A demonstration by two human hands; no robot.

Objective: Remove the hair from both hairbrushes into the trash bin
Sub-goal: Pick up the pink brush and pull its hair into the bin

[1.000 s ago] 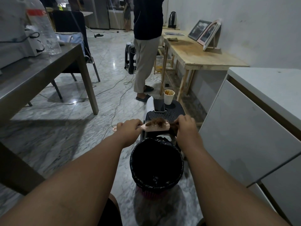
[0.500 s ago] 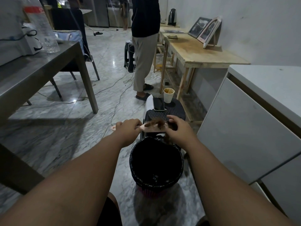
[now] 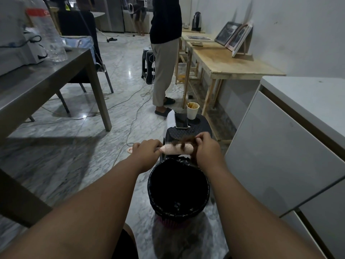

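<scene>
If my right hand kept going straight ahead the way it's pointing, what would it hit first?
Most likely the black stool just beyond the right hand, then the phone lying on it; depth is hard to judge.

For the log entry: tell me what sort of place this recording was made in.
Probably a workroom or office break area, not a home bathroom: a grey marble-patterned floor with loose cables, a bare plywood table bearing a black electric kettle, and a grey metal table.

Hairbrush point(image 3: 176, 148) handle mostly hidden inside left hand point(image 3: 147, 152), only its end shows. Right hand point(image 3: 207, 149) covers brush tip. Trash bin point(image 3: 178, 189) interior too dark to read. Standing person point(image 3: 165, 53) cut off at top edge.
</scene>
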